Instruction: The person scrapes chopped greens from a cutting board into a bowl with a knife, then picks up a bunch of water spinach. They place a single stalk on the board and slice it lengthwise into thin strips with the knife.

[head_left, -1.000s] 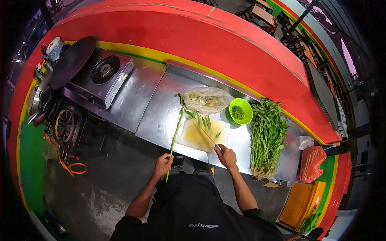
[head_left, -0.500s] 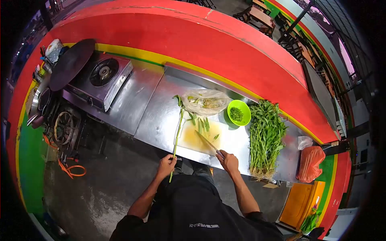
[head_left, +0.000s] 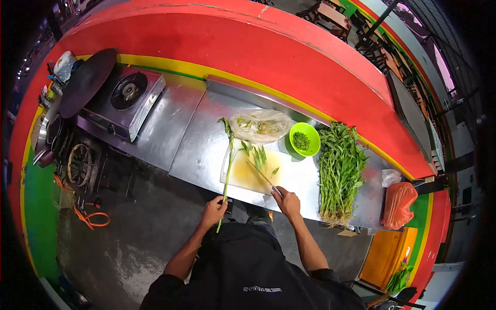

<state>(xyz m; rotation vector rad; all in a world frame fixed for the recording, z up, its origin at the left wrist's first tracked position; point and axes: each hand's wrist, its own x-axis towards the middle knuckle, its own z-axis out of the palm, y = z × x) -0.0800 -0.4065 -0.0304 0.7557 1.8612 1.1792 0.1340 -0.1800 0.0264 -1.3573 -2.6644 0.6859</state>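
The left hand [head_left: 214,209] is closed on a green stem [head_left: 226,178], with thumb and fingers pinched together around its lower part. A short length of the stem projects below these fingers toward the body; the longer length runs away from them, across the left side of the cutting board [head_left: 244,175], and ends in a leafy tip near the clear plastic bag [head_left: 280,124]. Whether the stem touches the board or passes just above it is hard to judge from this overhead angle.

The right hand [head_left: 287,202] is wrapped around the handle of a knife [head_left: 261,174], fingers curled with no visible gap. The blade extends forward and to the left of these fingers, over the board, its tip near several cut leaf pieces [head_left: 259,156].

Located beyond the right fingers and slightly to their right: a lime-green bowl [head_left: 313,133] containing chopped greens [head_left: 300,141]. Located directly to the right of the same fingers: a large bundle of leafy greens [head_left: 339,170], root ends toward the body. Located far to the left of the left fingers, on the steel counter [head_left: 191,150]: a gas stove [head_left: 124,98].
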